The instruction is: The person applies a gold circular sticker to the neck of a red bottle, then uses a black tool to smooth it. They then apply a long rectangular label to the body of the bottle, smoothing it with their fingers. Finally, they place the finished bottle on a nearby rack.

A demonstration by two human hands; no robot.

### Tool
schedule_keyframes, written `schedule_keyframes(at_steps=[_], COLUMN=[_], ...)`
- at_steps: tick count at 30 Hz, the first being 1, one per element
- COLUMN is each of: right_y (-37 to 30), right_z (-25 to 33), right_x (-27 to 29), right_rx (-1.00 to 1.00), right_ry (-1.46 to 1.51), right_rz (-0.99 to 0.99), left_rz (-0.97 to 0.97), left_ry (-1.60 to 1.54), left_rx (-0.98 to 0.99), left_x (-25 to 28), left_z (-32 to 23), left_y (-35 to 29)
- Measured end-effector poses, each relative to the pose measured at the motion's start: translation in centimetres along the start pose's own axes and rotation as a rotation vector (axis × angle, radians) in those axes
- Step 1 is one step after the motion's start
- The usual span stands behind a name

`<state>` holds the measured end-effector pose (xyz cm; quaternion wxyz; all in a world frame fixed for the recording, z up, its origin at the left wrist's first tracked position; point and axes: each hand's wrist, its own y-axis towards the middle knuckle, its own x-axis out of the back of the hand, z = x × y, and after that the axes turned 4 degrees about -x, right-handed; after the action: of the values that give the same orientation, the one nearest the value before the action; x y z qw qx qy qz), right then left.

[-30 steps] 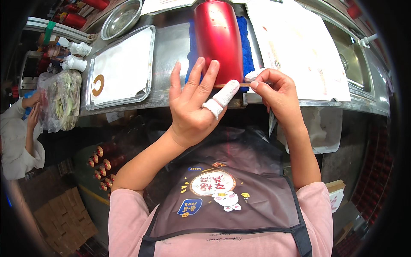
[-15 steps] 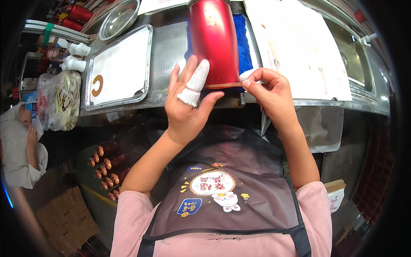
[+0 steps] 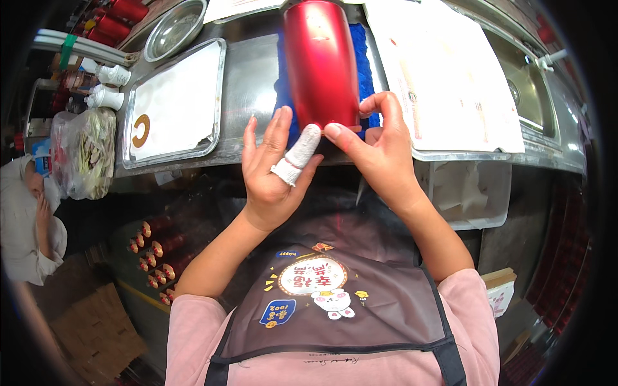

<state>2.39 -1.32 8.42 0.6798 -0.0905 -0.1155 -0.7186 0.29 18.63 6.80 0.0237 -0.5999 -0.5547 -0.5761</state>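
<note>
Main piece: glossy red metal-looking cylinder, slightly tapered (image 3: 322, 61), upper centre of frame, lying lengthwise on a fuzzy blue cloth (image 3: 364, 67) on the bare steel tabletop (image 3: 250, 80). Near end sits about mid-frame, by the tabletop's front edge

Handling, my read: rigid shell, moderate weight if hollow, slick and easy to scuff, could roll; cloth should help with both. Best hold is both flanks of the body, or the near rim for small turns. Thin reddish-brown strip (image 3: 355, 129) at the near rim looks light and bendy, probably easy to crease; take it by the end, don't tug

Left hand (image 3: 270, 186), just left of the near end: fingers well spread, thumb apart and below, nothing gripped. Index wears a white ribbed fabric finger sleeve (image 3: 301, 153), its tip at the rim, looks like light contact

Right hand (image 3: 383, 151), right of the near end: thumb stretched left, tip on the rim right beside the sleeved tip; index bent, clear of the thumb, at the cylinder's right flank. Gap between those two is wide, so no pinch there. Remaining fingers folded and mostly hidden, can't tell if they hold anything
</note>
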Motion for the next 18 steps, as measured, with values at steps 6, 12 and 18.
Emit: schedule_keyframes(at_steps=[6, 12, 18], right_y=[-0.3, -0.8, -2.6], right_z=[-0.7, -0.5, 0.0], right_x=[0.6, 1.3, 0.9], right_rx=[-0.126, -0.188, -0.147], right_ry=[0.321, 0.442, 0.272], right_rz=[0.074, 0.192, 0.093], left_rz=[0.003, -0.021, -0.075], left_ry=[0.126, 0.212, -0.12], left_rx=[-0.071, -0.195, 0.052], left_x=[0.4, -0.4, -1.0], left_z=[-0.4, -2.1, 0.1], left_y=[1.2, 4.5, 4.3])
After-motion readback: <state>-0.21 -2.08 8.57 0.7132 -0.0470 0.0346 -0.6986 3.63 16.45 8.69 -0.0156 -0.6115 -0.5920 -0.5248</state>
